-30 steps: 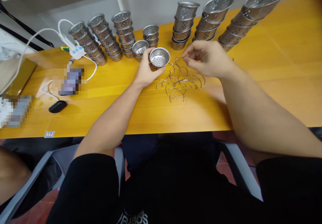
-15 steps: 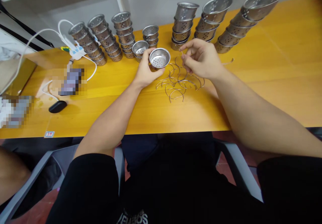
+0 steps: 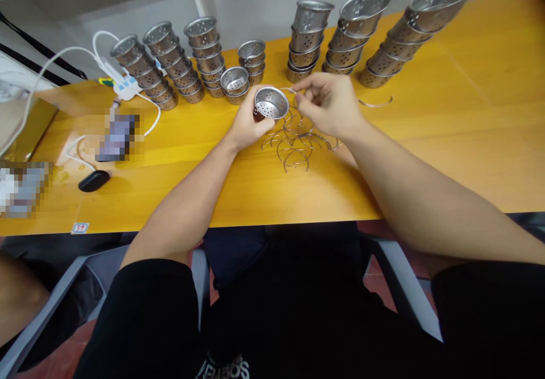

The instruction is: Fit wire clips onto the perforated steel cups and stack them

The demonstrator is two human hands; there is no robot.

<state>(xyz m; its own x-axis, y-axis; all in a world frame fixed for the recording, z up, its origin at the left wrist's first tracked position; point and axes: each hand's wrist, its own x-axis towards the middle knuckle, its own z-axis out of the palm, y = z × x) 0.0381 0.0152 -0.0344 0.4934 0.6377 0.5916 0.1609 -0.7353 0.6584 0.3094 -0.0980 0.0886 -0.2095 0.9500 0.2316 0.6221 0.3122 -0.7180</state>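
Observation:
My left hand (image 3: 249,120) grips a perforated metal cup (image 3: 272,106), tilted so its mouth faces me. Between the thumb and fingers of my right hand (image 3: 326,103) is a thin curved wire (image 3: 288,90), its far end at the cup's rim; whether it touches the rim I cannot tell. Below both hands lies a loose pile of curved wires (image 3: 298,143) on the wooden table (image 3: 255,191). One more curved wire (image 3: 377,105) rests apart, right of my right hand. Just behind my left hand stands a short stack of perforated cups (image 3: 235,80).
Several stacks of perforated cups line the back, left (image 3: 204,49) and right (image 3: 306,38); the far right stack (image 3: 409,38) leans. At left are a power strip (image 3: 126,86) with white cables, a blurred phone (image 3: 117,137) and a black case (image 3: 94,180). Another person's leg (image 3: 21,294) shows lower left.
My right hand has moved left towards the cup, bringing the wire to its rim. The cup in my left hand has tilted more towards the right hand. The view shifted slightly.

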